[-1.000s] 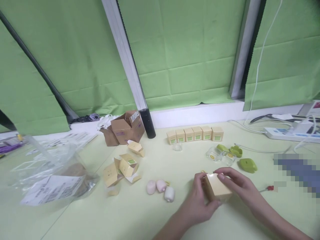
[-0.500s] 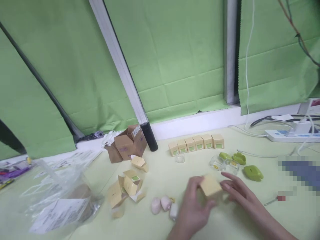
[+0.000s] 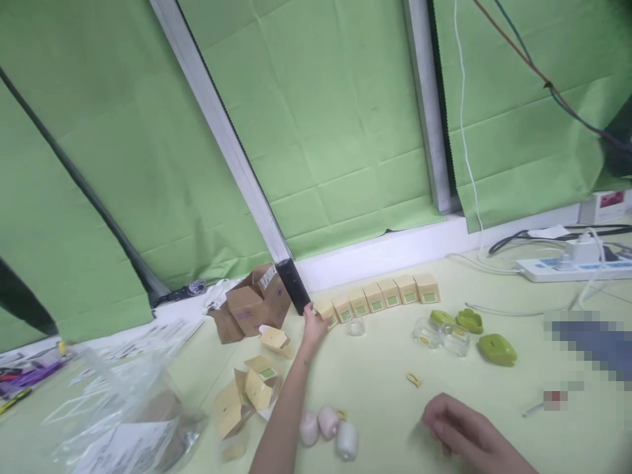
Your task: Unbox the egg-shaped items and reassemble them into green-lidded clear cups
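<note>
Yellow cardboard box (image 3: 326,309), pinched in the left hand (image 3: 312,326) at the matching box row's (image 3: 390,291) left end, wants flush alignment; right hand (image 3: 457,428) lies half-curled, empty.

The row of boxes (image 3: 390,293) stands behind the jars (image 3: 441,334) on the table (image 3: 385,411).

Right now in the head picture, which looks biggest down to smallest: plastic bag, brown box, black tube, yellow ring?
1. plastic bag, though it is nearest the camera
2. brown box
3. black tube
4. yellow ring
</note>
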{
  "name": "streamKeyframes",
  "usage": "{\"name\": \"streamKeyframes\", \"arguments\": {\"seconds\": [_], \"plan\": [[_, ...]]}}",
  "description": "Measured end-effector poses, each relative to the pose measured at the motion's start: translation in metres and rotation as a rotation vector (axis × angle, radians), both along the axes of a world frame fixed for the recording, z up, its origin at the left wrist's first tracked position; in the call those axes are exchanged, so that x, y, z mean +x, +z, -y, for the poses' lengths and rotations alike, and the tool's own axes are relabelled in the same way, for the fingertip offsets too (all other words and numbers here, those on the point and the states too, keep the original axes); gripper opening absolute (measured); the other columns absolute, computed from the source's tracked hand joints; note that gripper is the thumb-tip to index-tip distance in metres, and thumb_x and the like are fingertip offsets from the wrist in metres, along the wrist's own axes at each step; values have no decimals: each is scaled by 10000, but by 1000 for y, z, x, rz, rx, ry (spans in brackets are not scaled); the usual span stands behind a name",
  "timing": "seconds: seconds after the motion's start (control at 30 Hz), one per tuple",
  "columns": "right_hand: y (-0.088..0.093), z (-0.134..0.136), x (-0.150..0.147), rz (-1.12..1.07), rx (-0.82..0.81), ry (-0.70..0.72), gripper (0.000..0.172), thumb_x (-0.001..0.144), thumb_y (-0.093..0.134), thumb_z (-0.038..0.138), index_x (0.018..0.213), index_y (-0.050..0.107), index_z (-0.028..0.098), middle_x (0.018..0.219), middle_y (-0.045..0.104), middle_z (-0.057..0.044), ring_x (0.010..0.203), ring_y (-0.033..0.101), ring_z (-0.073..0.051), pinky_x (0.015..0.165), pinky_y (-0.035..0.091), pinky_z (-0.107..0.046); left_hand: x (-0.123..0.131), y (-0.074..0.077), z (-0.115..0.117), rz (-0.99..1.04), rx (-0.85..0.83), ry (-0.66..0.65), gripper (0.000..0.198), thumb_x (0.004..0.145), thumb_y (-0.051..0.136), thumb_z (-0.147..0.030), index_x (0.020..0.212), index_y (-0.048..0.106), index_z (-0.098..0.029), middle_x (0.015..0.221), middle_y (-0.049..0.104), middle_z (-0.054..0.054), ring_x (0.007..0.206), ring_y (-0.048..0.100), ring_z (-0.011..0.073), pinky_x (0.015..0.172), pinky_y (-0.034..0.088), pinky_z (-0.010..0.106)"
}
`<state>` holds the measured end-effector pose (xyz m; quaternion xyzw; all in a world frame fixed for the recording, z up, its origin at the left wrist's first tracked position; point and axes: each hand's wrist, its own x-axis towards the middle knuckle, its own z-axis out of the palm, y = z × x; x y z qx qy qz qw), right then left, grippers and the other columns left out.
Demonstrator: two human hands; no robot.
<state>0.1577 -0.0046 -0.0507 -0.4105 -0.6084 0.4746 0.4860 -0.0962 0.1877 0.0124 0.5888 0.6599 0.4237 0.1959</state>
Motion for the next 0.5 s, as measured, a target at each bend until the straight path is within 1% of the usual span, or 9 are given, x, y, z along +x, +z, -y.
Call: {"name": "streamKeyframes", "arguments": {"seconds": [0.07, 0.13, 0.2, 0.27, 0.3, 0.37, 0.4, 0.43, 0.5], "plan": [[5, 4, 5, 158, 66, 72, 275, 883, 417, 431, 777, 605, 260, 694, 624, -1, 656, 610, -170, 625, 523, -283, 3, 1, 7, -111, -47, -7, 362, 864, 545, -339, 1182, 508, -170, 1221, 525, 90, 1039, 552, 227, 865, 473, 452], [11, 6, 9, 337, 186, 115, 207, 885, 417, 303, 829, 614, 272, 775, 663, -3, 733, 635, -175, 689, 529, -291, 1, 7, 26, -226, -109, -80, 325, 844, 569, -316, 1127, 540, -160, 1196, 532, 86, 1069, 522, 240, 907, 429, 472], [14, 3, 12, 509, 338, 131, 204, 861, 430, 213, 886, 621, 279, 836, 679, -9, 781, 645, -184, 721, 531, -309, -4, 15, 57, -313, -176, -239, 246, 768, 641, -279, 982, 604, -162, 1081, 574, 71, 1067, 495, 253, 941, 380, 461], [13, -6, 14, 655, 465, 101, 255, 836, 450, 163, 986, 621, 277, 917, 680, -30, 826, 645, -200, 739, 532, -333, -8, 24, 91, -365, -254, -459, 190, 675, 709, -273, 842, 645, -209, 929, 607, 26, 997, 515, 239, 905, 403, 388], [11, -13, 14, 713, 510, 64, 297, 833, 457, 153, 1061, 606, 273, 976, 673, -45, 867, 641, -210, 757, 529, -346, -8, 28, 106, -378, -283, -545, 182, 667, 709, -289, 830, 651, -232, 915, 609, 12, 977, 520, 230, 881, 415, 362], [5, -30, 15, 791, 559, -42, 374, 852, 455, 156, 1204, 541, 248, 1101, 634, -84, 966, 616, -232, 807, 513, -379, -2, 34, 127, -395, -278, -639, 163, 740, 628, -311, 892, 644, -255, 969, 603, 15, 1006, 502, 226, 891, 401, 356], [1, -38, 14, 820, 571, -91, 379, 867, 451, 168, 1235, 520, 233, 1131, 617, -101, 996, 602, -247, 818, 503, -399, 5, 35, 131, -401, -252, -660, 183, 780, 576, -309, 945, 630, -253, 1013, 596, 26, 1039, 484, 230, 916, 383, 366], [-1, -45, 13, 838, 568, -123, 352, 880, 441, 173, 1218, 534, 216, 1120, 612, -117, 992, 598, -262, 806, 499, -418, 15, 35, 131, -406, -218, -668, 213, 811, 526, -297, 998, 613, -244, 1054, 586, 41, 1074, 464, 236, 943, 362, 379], [-5, -55, 11, 861, 554, -140, 239, 892, 448, 183, 1061, 616, 204, 991, 629, -104, 896, 611, -262, 742, 501, -409, 44, 33, 121, -405, -157, -681, 271, 844, 465, -265, 1087, 575, -216, 1131, 565, 70, 1139, 424, 245, 994, 317, 397]]}}
